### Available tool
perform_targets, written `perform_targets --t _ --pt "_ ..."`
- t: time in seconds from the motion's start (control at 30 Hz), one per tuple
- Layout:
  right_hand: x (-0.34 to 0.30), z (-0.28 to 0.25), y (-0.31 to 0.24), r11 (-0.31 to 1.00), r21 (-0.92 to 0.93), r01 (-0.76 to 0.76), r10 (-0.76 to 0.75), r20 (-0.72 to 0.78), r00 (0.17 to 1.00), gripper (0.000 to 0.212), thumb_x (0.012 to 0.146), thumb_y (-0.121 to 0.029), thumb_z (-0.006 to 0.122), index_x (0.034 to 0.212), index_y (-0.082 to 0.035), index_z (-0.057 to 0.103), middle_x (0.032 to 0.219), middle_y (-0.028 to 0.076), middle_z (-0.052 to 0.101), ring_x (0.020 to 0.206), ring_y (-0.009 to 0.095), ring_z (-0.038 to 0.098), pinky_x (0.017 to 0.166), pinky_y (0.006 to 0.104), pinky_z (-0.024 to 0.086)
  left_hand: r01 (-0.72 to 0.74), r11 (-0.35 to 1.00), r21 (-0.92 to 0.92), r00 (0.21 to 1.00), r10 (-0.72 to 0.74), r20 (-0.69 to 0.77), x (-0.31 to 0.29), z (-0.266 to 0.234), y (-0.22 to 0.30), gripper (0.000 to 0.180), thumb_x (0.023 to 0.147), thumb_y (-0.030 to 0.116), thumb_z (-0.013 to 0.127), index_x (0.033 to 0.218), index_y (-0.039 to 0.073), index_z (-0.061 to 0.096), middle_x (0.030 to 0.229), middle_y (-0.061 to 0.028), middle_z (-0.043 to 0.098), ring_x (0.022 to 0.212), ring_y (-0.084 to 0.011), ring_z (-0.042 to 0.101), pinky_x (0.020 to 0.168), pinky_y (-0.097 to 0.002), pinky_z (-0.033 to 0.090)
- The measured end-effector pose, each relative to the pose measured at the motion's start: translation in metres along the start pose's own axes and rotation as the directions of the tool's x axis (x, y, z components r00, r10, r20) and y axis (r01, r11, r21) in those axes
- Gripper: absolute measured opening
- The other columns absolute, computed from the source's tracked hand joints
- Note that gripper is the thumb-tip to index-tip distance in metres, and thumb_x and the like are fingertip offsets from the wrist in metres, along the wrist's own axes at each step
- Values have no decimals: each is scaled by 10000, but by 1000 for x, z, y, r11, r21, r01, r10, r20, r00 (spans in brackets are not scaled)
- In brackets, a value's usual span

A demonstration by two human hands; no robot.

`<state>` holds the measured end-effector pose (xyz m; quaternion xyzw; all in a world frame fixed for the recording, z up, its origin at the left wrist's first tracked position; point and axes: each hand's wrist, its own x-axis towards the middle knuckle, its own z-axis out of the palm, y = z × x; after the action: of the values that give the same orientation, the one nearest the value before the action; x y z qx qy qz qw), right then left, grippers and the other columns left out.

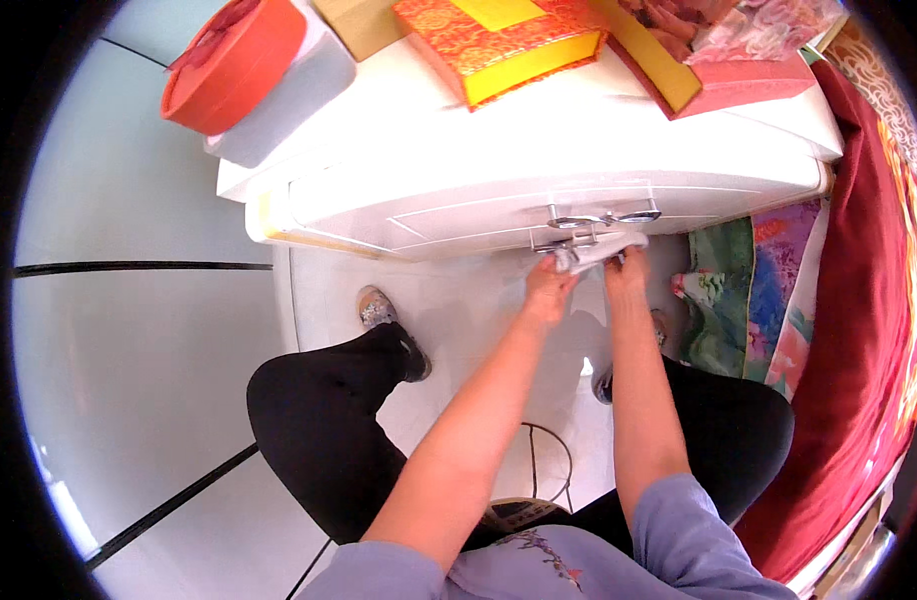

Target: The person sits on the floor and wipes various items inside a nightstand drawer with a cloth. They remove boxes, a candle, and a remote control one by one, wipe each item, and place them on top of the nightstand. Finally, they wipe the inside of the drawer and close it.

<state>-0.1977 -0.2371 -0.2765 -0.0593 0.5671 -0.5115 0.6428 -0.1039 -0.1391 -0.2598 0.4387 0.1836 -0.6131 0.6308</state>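
A white cloth (601, 252) is stretched between my two hands, against a lower metal drawer handle (551, 246) on the white cabinet (459, 215). My left hand (551, 285) grips the cloth's left end, fingers pinched together. At its right end my right hand (629, 268) is closed on the same cloth, with some fingers hidden behind it. Just above the cloth, another metal handle (579, 221) shows on the upper drawer front. Both forearms reach forward between my knees.
On the cabinet top stand a red oval box (234, 65), a red-and-yellow patterned box (509, 55) and a pink flowered box (749, 85). A dark red bedspread (839, 400) hangs at the right, beside colourful fabric (724, 290). Pale panels (139, 350) line the left.
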Motion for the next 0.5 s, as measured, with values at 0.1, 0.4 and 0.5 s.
perform_targets --t 0.1,0.4,0.5 --pt "4 9 -44 959 -96 268 -266 27 963 324 848 40 470 1157 -52 442 1119 99 511 969 236 529 812 398 473 52 996 -70 986 -40 162 3 38 -37 433 800 -112 458 1217 -9 406 1139 -107 525 1005 -225 547 857 -339 478" --pt "-53 57 -62 737 -440 513 -567 11 824 431 841 -6 481 1252 67 373 1221 205 484 1042 297 514 888 376 406 -5 993 -115 966 35 256 -38 75 -9 353 794 -73 475 1135 17 504 1057 -106 581 977 -221 567 874 -318 461" --pt "-78 66 -38 663 -545 514 -575 69 815 235 802 -16 487 1012 87 509 980 202 590 876 268 565 792 365 426 -87 966 -244 992 106 69 -46 48 18 298 798 -67 516 1085 11 520 1036 -100 589 959 -218 576 874 -342 466"
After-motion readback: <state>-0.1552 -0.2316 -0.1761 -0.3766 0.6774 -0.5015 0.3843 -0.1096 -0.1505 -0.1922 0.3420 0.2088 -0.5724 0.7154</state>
